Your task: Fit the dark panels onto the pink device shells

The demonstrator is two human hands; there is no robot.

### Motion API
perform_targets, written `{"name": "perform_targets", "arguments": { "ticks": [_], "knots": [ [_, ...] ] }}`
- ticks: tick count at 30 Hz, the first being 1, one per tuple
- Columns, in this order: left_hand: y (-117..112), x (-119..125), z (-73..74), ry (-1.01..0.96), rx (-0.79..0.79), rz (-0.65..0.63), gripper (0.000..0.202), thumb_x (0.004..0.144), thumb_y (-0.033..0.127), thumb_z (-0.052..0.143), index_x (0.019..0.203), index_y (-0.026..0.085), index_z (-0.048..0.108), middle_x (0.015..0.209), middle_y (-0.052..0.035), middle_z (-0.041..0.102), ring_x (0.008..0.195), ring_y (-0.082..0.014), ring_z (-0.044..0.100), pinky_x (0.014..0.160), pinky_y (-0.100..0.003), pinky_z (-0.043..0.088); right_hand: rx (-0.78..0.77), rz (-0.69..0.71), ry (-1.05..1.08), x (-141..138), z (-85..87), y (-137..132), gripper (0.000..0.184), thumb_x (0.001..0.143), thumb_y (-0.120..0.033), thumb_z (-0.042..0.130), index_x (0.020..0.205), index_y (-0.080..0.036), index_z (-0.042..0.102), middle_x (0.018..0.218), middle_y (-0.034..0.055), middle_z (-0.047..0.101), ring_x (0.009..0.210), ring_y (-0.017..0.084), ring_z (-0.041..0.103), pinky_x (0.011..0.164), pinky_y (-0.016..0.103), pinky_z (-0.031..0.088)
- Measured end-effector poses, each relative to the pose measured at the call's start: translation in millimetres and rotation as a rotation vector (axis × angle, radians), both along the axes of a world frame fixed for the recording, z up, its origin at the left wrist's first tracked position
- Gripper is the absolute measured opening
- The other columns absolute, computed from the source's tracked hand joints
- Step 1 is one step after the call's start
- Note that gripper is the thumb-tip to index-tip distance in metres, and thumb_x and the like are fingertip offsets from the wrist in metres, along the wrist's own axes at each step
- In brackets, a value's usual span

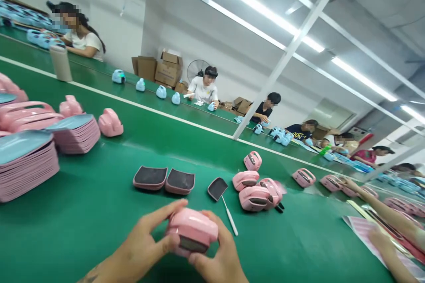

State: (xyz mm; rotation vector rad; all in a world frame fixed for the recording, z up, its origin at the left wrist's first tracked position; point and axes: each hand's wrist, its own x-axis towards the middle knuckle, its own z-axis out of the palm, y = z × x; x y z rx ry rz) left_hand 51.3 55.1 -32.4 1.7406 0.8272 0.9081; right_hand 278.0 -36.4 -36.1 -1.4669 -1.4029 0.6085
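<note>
Head view: left hand and right hand both have their grip closed on a glossy pink, rounded plastic housing with a dark panel, over the smooth green worktop. Beyond lie two black-faced, pink-edged curved plates, a slim white-handled tool beside a third such plate, and clustered pink housings.

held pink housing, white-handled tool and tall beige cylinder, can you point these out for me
Held pink housing [194, 222]: head view, on its glossy shell.
White-handled tool [231, 221]: head view, on its handle.
Tall beige cylinder [61, 64]: head view, on its side.
</note>
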Motion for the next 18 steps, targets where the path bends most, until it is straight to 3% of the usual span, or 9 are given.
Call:
{"name": "perform_targets", "arguments": {
  "ticks": [2,5,7,8,10,13,18],
  "knots": [
    [32,0,11.4,-0.109,0.109,0.125,0.054,0.092,0.047,0.065,0.142,0.028,0.064,0.146,-0.009,0.065,0.133,-0.0341,0.063,0.113,-0.049,0.052,0.044,-0.138,-0.03,6,30.1,33,0.071,0.063,-0.031,0.09,0.131,-0.03,0.069,0.134,0.0055,0.073,0.127,0.041,0.066,0.108,0.053,0.056],
    [85,-12,16.5,-0.121,0.34,0.589,0.039,0.095,0.043,0.06,0.126,0.02,0.068,0.13,-0.0117,0.072,0.121,-0.0279,0.069,0.114,-0.045,0.05,0.019,-0.223,-0.026,20,67.2,101,0.053,0.083,-0.04,0.078,0.133,-0.027,0.067,0.128,0.0039,0.075,0.12,0.033,0.07,0.103,0.044,0.058],
    [112,-28,8.1,-0.017,0.469,0.84,0.03,0.094,0.04,0.056,0.109,0.017,0.07,0.115,-0.0127,0.073,0.111,-0.0268,0.069,0.111,-0.044,0.05,-0.058,-0.321,-0.025,31,76.8,150,0.046,0.087,-0.036,0.078,0.129,-0.019,0.067,0.121,0.0081,0.076,0.112,0.03,0.071,0.1,0.045,0.058],
    [121,-36,2.1,0.066,0.463,0.892,0.028,0.095,0.038,0.053,0.102,0.017,0.069,0.108,-0.0126,0.073,0.106,-0.0264,0.069,0.107,-0.042,0.052,-0.115,-0.356,-0.023,36,76.9,174,0.04,0.091,-0.035,0.077,0.125,-0.017,0.068,0.118,0.0091,0.075,0.107,0.028,0.072,0.096,0.046,0.06],
    [130,-50,-9.5,0.238,0.357,0.893,0.028,0.095,0.036,0.047,0.095,0.018,0.068,0.1,-0.011,0.071,0.096,-0.0249,0.069,0.094,-0.038,0.055,-0.225,-0.414,-0.026,43,70.5,217,0.033,0.1,-0.039,0.067,0.123,-0.015,0.068,0.123,0.0069,0.07,0.106,0.027,0.071,0.09,0.044,0.061],
    [130,-57,-18.3,0.403,0.222,0.821,0.025,0.093,0.035,0.05,0.086,0.021,0.069,0.093,-0.0064,0.07,0.083,-0.0219,0.068,0.076,-0.032,0.053,-0.351,-0.532,-0.05,47,52.3,262,0.036,0.101,-0.037,0.068,0.131,-0.018,0.063,0.132,0.01,0.066,0.111,0.025,0.069,0.093,0.046,0.06],
    [125,-47,-16.8,0.52,0.163,0.753,0.019,0.092,0.034,0.054,0.086,0.023,0.068,0.082,-0.0022,0.066,0.072,-0.0191,0.064,0.063,-0.029,0.045,-0.381,-0.689,-0.127,46,28.1,287,0.039,0.1,-0.037,0.068,0.134,-0.018,0.062,0.136,0.0113,0.064,0.115,0.027,0.067,0.096,0.048,0.059]
  ]
}}
